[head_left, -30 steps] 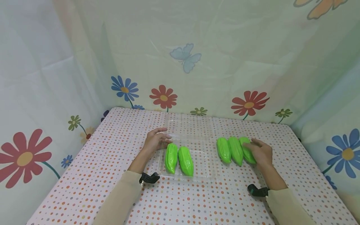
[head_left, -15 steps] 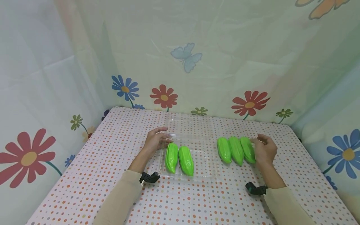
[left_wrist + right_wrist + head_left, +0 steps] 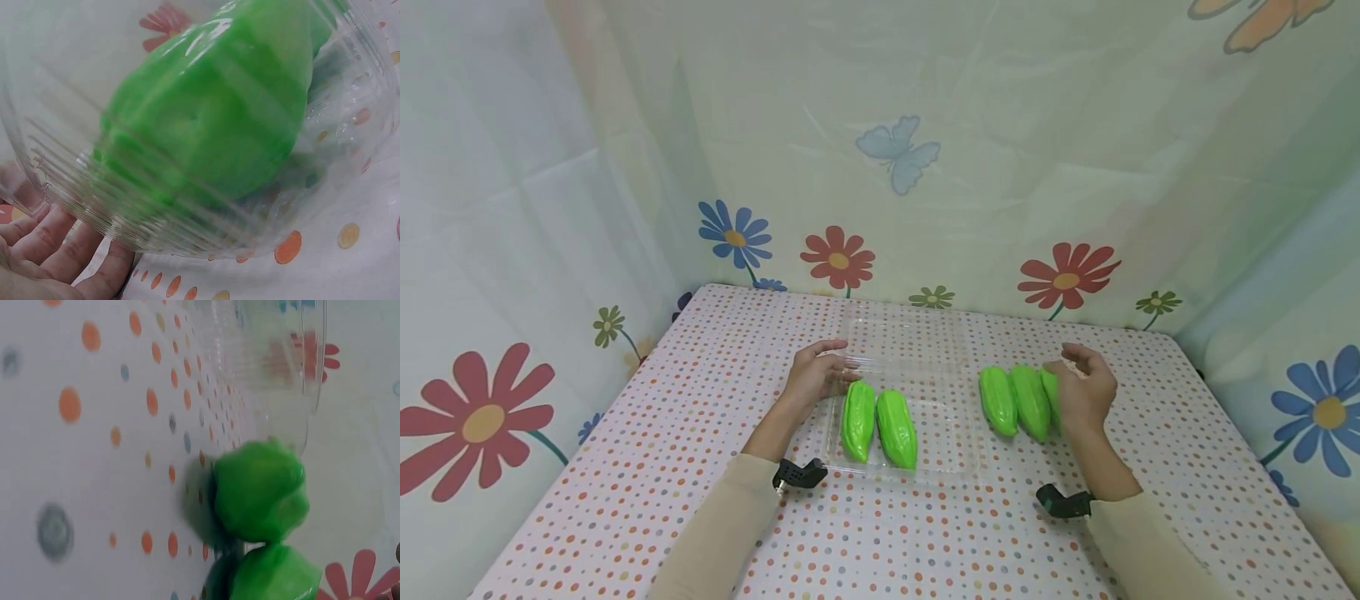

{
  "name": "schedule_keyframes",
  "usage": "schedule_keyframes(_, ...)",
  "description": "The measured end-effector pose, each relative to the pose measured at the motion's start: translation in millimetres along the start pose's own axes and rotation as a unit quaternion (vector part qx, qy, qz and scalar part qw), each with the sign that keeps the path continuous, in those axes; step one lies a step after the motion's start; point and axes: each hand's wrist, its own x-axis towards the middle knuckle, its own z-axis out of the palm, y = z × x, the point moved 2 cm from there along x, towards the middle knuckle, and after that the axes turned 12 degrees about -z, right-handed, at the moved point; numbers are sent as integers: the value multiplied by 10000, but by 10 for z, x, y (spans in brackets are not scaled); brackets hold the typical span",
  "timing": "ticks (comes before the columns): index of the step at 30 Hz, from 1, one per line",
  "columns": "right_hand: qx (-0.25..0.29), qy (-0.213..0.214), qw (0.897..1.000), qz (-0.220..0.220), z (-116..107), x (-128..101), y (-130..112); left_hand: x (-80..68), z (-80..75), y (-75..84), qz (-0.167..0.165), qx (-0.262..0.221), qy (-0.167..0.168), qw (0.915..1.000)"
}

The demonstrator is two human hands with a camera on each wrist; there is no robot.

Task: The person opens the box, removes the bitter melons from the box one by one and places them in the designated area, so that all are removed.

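A clear plastic tray (image 3: 951,454) lies mid-table with two green ridged gourds (image 3: 857,419) (image 3: 897,427) in it; its open lid (image 3: 906,333) lies flat behind. My left hand (image 3: 820,377) rests against the tray's left rim with relaxed fingers (image 3: 56,237). In the left wrist view one gourd (image 3: 212,112) shows through the tray wall (image 3: 353,119). Three more gourds lie in a row on the cloth to the right (image 3: 997,400) (image 3: 1030,402). My right hand (image 3: 1084,385) hovers over the rightmost gourd (image 3: 1049,396), fingers loosely curled, holding nothing. The right wrist view shows gourd ends (image 3: 259,490) near the tray (image 3: 275,356).
The polka-dot tablecloth (image 3: 700,433) covers the whole table. Flower-printed fabric walls (image 3: 925,167) close it in at the left, back and right. A black wrist camera sits on each forearm (image 3: 797,473) (image 3: 1060,502).
My right hand lifted off the rightmost gourd, swung out to the right, then came back and now hovers above it. The left hand, tray and gourds have not moved.
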Motion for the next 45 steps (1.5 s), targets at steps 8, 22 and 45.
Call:
schedule_keyframes(8, 105, -585, 9982, 5, 116, -125, -189, -6, 11, 7, -21, 13, -19, 10000)
schedule_keyframes(22, 381, -1030, 9937, -242, 339, -341, -432, -7, 33, 7, -1, 19, -8, 10000)
schedule_keyframes(45, -87, -3197, 9472, -211, 756, -691, -652, -53, -5, -44, 143, 109, -34, 9998)
